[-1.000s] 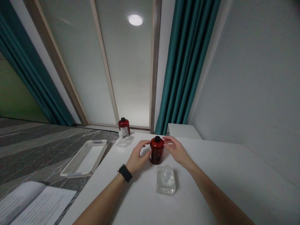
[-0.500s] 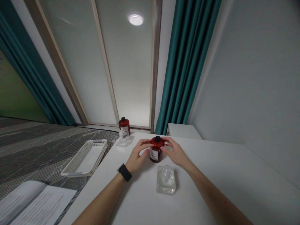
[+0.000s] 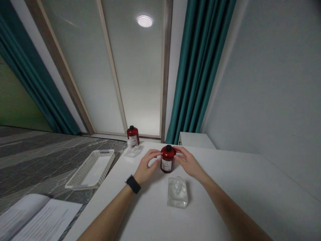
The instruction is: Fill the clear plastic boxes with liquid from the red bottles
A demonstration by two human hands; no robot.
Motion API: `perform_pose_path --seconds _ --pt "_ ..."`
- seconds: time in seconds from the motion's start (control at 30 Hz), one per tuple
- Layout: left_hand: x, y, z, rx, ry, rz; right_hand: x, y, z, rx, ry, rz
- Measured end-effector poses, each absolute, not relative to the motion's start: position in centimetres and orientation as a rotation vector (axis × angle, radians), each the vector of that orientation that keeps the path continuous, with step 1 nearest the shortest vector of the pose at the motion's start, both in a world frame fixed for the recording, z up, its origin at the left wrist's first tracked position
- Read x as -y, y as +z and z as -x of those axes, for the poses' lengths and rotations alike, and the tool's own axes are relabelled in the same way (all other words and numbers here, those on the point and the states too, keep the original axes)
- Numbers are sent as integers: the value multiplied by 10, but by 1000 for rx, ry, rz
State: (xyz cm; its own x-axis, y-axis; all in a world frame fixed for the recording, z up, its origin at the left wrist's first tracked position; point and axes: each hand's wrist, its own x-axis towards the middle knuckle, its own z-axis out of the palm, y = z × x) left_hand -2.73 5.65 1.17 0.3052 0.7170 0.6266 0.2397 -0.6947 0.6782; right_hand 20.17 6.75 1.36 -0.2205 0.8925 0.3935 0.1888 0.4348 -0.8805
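Note:
A dark red bottle (image 3: 167, 154) with a black cap and a white label stands upright on the white table, its label facing me. My left hand (image 3: 148, 164) has its curved fingertips at the bottle's left shoulder; a black watch is on that wrist. On the opposite side, my right hand (image 3: 188, 163) touches the bottle with its fingers. Between them the two hands hold it lightly. Nearer to me sits a clear square glass bottle (image 3: 177, 194) with a rounded clear stopper.
At the table's far left corner stand another red bottle (image 3: 132, 134) and a second clear glass bottle (image 3: 132, 151). A white perforated basket (image 3: 75, 184) and an open book (image 3: 50, 217) lie on the darker surface at left. A white cabinet (image 3: 197, 140) adjoins the table's back edge.
The red bottle has turned between my hands, so its label now faces me more squarely. My right fingers have shifted slightly along its side. The other objects stay in place.

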Motion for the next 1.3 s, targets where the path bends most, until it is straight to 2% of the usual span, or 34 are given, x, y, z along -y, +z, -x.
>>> perform_pose_path --seconds 0.27,0.57,0.9,1.3 --pt "-62 1 28 -869 1313 -2066 -68 9 -202 1713 911 898" --pt "-61 2 28 -903 1305 -2101 -62 7 -218 1607 752 994" --pt "-66 -9 29 -1037 1260 -2011 -38 -13 -224 1618 886 1066" --pt "-58 2 27 -1018 1339 -2146 -53 -23 -206 1596 956 1098"
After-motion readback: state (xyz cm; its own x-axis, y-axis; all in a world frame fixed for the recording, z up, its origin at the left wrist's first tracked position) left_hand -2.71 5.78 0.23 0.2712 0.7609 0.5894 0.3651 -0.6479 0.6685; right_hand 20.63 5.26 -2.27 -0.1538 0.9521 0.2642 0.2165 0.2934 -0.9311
